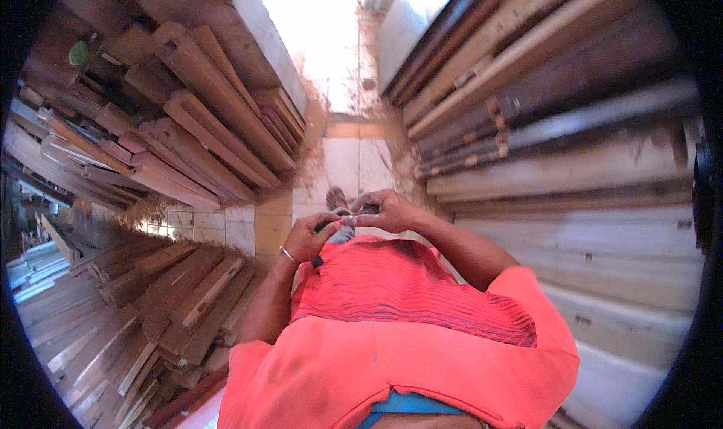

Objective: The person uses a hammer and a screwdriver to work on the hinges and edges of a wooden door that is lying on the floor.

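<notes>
Both of my hands meet in front of my waist, above my feet. My left hand [310,235], with a light bracelet [287,254] at its wrist, is closed with thumb and fingers drawn together. Facing it, my right hand [387,209] is also closed, its fingertips almost touching the left ones. A small pale spot shows between the fingertips, too small and blurred to name. My red shirt [392,346] fills the lower middle, just behind the hands.
Stacked wooden boards [211,143] lean at the left, and more planks [173,293] lie at the lower left. Long boards [520,53] and pale panels [572,241] line the right. A dusty tiled floor [343,158] runs between them toward a bright opening.
</notes>
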Available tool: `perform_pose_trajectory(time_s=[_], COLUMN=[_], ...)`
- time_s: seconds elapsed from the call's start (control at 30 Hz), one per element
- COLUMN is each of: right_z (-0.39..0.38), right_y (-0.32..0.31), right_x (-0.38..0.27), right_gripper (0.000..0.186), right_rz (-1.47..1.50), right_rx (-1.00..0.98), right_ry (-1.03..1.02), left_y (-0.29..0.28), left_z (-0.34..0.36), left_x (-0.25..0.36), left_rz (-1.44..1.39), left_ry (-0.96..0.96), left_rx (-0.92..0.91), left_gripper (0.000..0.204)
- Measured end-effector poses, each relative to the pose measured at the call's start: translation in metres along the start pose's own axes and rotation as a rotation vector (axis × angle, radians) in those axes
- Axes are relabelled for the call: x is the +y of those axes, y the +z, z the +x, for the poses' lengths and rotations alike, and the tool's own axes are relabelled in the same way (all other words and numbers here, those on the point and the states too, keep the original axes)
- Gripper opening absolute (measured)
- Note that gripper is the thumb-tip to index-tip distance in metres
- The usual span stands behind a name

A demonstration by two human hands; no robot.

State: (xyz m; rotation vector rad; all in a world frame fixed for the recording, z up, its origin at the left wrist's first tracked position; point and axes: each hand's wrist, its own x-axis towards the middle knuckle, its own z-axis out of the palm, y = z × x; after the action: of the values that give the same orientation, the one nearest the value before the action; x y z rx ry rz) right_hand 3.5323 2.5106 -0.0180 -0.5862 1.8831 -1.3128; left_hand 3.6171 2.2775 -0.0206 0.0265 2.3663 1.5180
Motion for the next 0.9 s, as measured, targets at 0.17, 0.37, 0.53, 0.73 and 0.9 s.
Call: perform_pose_trajectory(time_s=[0.17,0.37,0.53,0.73,0.9], right_z=[0.091,0.176,0.26,0.408,0.511], right_y=[-0.082,-0.195,-0.323,-0.494,-0.574], right_x=[-0.044,-0.072,-0.085,-0.142,-0.223], right_gripper=[0.031,0.03,0.028,0.029,0.036], right_rz=[-0.172,-0.017,0.051,-0.246,-0.379], right_rx=[0.106,0.307,0.234,0.03,-0.278], right_ry=[-0.034,0.019,0.088,-0.007,-0.017], left_y=[-0.093,-0.155,-0.181,-0.232,-0.277], left_z=[0.121,0.296,0.426,0.569,0.623], left_x=[0.017,0.052,0.067,0.109,0.156], left_rz=[0.066,0.198,0.064,-0.053,-0.114], left_ry=[0.2,0.385,0.467,0.244,0.081], left_rx=[-0.087,-0.14,-0.161,0.054,0.303], left_gripper=[0.027,0.025,0.023,0.027,0.028])
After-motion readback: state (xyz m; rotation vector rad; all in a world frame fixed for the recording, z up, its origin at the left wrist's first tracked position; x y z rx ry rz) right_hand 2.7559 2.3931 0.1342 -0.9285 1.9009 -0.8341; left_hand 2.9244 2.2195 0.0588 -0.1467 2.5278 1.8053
